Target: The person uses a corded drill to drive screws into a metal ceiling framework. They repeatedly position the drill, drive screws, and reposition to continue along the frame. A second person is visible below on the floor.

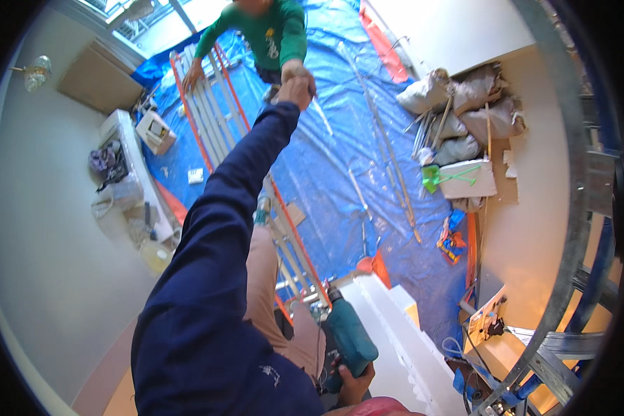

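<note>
My left arm, in a dark blue sleeve, stretches far forward. At its end my left hand is closed against the hand of a co-worker in a green top; anything between the two hands is hidden. Low in the middle, close to my body, my right hand is wrapped round a teal power drill, its dark chuck pointing away from me. Beneath my arm runs an orange-edged metal ladder; the co-worker's other hand touches its far end. One of my feet shows beside the ladder.
Blue tarp covers the floor below. Stuffed sacks lean at the right wall, near a green-handled tool. Metal framing curves close on my right, with a white board beside the drill. A cluttered ledge lies left.
</note>
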